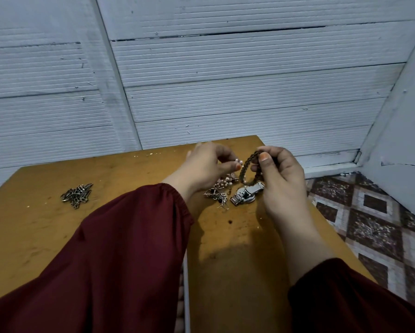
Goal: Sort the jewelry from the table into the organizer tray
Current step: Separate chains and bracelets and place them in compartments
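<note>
Two hands are held above the far right part of the counter [129,179], close to its right edge. A dark braided bracelet [246,164] is gripped by the right hand [281,179]. The thumb and fingers [265,157] of that hand are clamped on the top of the loop, which hangs upright and clear of the counter. A strand of pale pearl beads [238,161] is pinched between the thumb and fingers [232,166] of the left hand [206,167], just beside the bracelet. Whether strand and bracelet touch cannot be told.

Beneath the hands, a heap of pearl beads [225,182] lies on the counter. A tangle of thin chains and hooks [216,195] is found against its near side. A silver watch [247,194] with a metal link band lies just beside the tangle, directly under the hanging bracelet. A pile of small dark metal pieces [77,195] is set well apart from these, toward the left edge.

Both arms are clothed in dark red sleeves [129,236], the right one pushed back from the wrist. A patterned floor [381,212] is seen beyond the right edge, and white ribbed wall panels [225,80] behind the far edge.
</note>
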Demonstrator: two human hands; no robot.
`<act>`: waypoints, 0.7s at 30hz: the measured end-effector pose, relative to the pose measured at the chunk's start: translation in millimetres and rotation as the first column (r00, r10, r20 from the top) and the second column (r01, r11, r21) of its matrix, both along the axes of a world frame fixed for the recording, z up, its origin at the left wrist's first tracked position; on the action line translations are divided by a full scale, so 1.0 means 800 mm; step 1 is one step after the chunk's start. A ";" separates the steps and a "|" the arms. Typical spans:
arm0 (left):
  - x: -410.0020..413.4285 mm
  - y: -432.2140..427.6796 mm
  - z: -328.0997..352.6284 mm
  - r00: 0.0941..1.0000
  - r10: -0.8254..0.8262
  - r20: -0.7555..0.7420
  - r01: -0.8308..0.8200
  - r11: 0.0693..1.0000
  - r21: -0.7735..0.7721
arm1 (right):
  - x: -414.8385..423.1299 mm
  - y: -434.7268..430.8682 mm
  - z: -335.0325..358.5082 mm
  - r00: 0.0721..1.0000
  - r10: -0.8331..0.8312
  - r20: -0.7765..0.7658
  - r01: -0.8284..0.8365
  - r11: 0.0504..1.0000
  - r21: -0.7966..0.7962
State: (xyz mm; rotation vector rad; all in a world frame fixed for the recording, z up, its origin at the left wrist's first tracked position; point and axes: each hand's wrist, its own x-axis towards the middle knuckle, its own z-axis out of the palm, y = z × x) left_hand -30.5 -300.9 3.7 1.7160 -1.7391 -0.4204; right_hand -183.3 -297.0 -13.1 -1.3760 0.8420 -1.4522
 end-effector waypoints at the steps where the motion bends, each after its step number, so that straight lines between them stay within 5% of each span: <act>1: -0.001 0.000 0.004 1.000 0.009 -0.006 -0.010 1.000 -0.022 | 0.000 0.001 -0.001 1.000 0.016 -0.013 -0.016 1.000 0.000; 12: 0.009 0.010 0.035 0.986 0.154 -0.066 -0.163 0.971 -0.176 | 0.002 -0.001 -0.010 0.990 0.035 -0.139 -0.037 0.999 -0.010; 21: 0.019 0.046 0.046 0.935 0.158 -0.317 -0.156 0.987 0.034 | 0.004 0.003 -0.014 0.985 0.055 -0.165 -0.058 0.998 -0.016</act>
